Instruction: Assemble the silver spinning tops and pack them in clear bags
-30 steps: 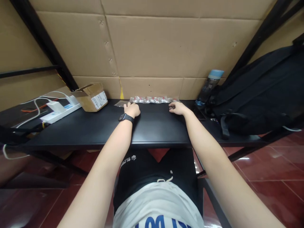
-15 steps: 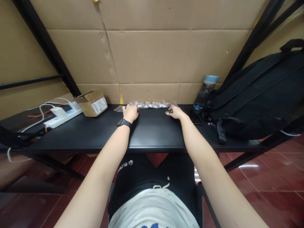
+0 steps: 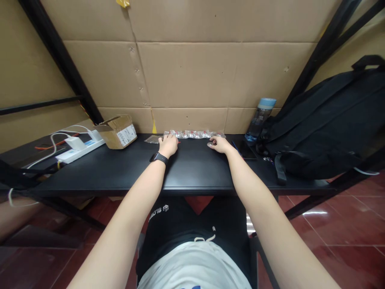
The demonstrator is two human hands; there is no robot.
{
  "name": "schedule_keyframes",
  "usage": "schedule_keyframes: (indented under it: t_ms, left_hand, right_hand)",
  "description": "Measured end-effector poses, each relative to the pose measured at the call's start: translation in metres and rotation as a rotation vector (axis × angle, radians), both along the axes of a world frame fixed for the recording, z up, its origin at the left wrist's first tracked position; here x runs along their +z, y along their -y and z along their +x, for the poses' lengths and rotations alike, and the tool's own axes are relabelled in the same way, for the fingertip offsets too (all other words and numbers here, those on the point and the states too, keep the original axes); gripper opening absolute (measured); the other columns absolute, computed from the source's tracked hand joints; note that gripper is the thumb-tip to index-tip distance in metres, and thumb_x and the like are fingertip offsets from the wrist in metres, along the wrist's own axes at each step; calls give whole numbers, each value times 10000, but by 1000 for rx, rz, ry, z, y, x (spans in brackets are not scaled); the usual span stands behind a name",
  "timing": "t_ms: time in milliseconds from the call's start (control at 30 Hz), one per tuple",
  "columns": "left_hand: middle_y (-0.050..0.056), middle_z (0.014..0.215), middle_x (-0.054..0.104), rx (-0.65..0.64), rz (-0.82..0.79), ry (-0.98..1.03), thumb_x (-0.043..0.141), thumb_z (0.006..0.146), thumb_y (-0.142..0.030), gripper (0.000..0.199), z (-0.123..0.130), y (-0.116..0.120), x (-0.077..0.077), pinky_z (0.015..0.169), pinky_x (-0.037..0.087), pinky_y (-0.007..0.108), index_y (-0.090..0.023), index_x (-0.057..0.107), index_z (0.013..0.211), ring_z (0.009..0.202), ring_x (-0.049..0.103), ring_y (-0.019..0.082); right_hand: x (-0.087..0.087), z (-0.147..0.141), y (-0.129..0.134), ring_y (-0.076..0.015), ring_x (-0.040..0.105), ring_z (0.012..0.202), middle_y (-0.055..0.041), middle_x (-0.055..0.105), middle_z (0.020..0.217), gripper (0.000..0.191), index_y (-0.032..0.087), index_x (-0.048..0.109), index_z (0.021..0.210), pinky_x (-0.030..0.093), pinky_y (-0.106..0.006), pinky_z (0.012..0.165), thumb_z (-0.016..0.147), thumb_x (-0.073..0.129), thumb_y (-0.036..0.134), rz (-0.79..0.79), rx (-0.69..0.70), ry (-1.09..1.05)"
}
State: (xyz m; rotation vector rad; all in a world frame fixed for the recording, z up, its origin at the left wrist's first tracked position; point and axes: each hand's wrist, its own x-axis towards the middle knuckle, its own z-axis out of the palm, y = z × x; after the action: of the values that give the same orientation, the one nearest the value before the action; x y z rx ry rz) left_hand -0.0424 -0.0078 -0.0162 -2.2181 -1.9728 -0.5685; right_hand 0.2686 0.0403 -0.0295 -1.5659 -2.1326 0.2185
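Observation:
My left hand (image 3: 169, 145), with a black watch (image 3: 159, 157) at the wrist, is low over the black tabletop with its fingers curled. A thin red tip (image 3: 179, 142) pokes out on its right side; the rest is covered by the hand. Left of these fingers lies a flat clear plastic bag (image 3: 152, 139). My right hand (image 3: 220, 145) pinches a small, shiny, round piece (image 3: 210, 145), too small to name, between thumb and fingers. Behind both hands, a row of small clear packets (image 3: 195, 134) with red marks runs along the cardboard wall.
An opened cardboard box (image 3: 116, 132) and a white power strip (image 3: 80, 150) with plugs and cables are on the left. To the right stand a blue-lidded water bottle (image 3: 260, 118) and a black backpack (image 3: 327, 124). A dark flat object (image 3: 247, 150) lies beside my right forearm.
My left hand has shifted slightly right, the red tip with it. My right hand has come slightly left with the shiny piece. The view has tilted a little upward.

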Motion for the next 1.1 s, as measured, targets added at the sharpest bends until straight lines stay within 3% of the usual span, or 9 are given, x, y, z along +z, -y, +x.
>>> schedule_keyframes:
  t_ms: [200,400,500,667,800,867,967,1100]
  left_hand:
    - [123,1091,753,-81,2,201,439,1028,-256,222,13,5,8,1035,340,479,-216,653,1070,1163,618,307]
    - [21,1076,780,-177,-16,379,667,912,-324,84,17,5,10,1009,378,435,-245,698,906,1094,672,269]
    - [3,1015,792,-191,-19,401,734,856,-327,71,16,4,9,1023,372,442,-257,729,869,1072,689,272]
    - [-5,988,804,-180,-35,413,758,838,-365,102,15,3,8,1056,348,473,-265,746,855,1063,704,275]
    - [2,1032,812,-190,-5,444,756,856,-343,206,17,6,10,1058,359,470,-302,760,1058,1119,695,274]
    - [3,1083,810,-210,9,451,728,892,-347,228,18,9,13,1066,364,467,-326,768,1115,1151,685,271]
    - [11,1145,800,-225,21,453,692,932,-390,178,22,15,18,1080,370,465,-326,808,1051,1160,680,279]
    - [19,1127,804,-257,52,477,696,927,-437,207,29,17,20,1080,385,452,-309,831,1018,1128,688,288]
  right_hand:
    - [6,1,5,-204,699,866,-83,757,988,389,159,765,1118,525,-290,838,749,824,271,42,-11,12]
    - [11,-3,8,-269,679,1073,-152,732,1105,440,113,783,1123,503,-323,1008,690,815,178,147,7,116]
    - [15,-4,11,-274,692,1086,-156,748,1130,413,113,792,1086,512,-313,1007,676,813,155,80,21,136]
    - [23,-5,19,-233,733,943,-90,795,989,280,163,791,970,534,-284,898,690,804,182,9,31,54]
    - [24,-16,23,-222,724,901,-89,784,970,249,175,759,950,548,-327,871,731,805,286,64,62,-237]
    - [24,-27,25,-206,715,852,-98,775,1012,333,173,729,1021,562,-344,821,738,810,327,-29,99,-483]
    - [22,-45,29,-185,702,835,-78,771,1005,453,200,683,1099,557,-330,777,707,848,357,-228,220,-802]
    - [20,-60,35,-177,698,899,-50,757,980,507,230,664,1100,538,-299,791,665,897,349,-372,362,-1011]
